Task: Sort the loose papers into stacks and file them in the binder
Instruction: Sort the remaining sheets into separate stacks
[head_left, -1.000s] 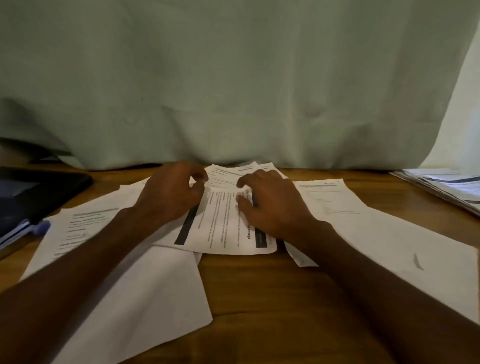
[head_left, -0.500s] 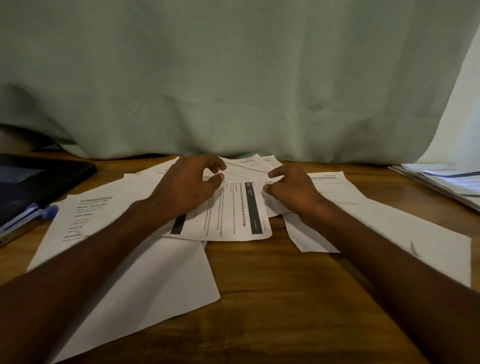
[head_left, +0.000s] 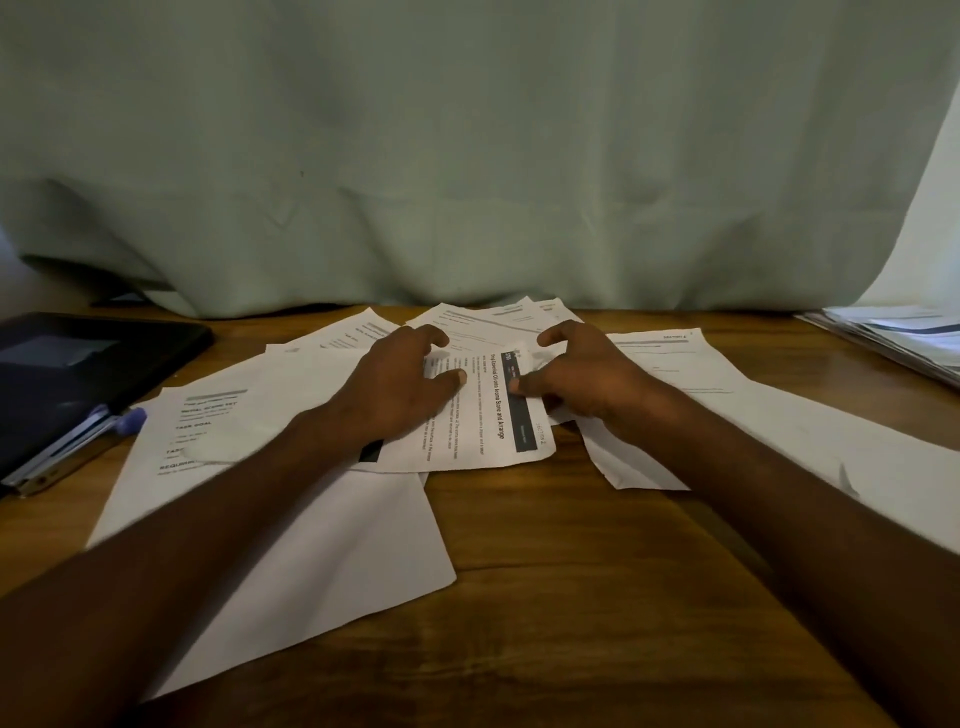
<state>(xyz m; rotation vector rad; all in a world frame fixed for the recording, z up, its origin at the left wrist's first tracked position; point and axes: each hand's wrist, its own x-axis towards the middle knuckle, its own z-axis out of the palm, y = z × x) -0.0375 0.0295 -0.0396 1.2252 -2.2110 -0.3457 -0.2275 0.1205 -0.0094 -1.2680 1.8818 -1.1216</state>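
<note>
Head view has the left hand (head_left: 400, 384) and right hand (head_left: 576, 379) pressing loosely curled fingers on the loose papers (head_left: 483, 415) fanned mid-tabletop (head_left: 571, 597), gripping nothing, so square edges gently before stacking.

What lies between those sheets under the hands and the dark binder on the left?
Nothing solid. Between the printed sheet under both hands and the binder lie only other loose papers and a blue pen at the binder's edge. The left hand and right hand already touch the sheet.
</note>
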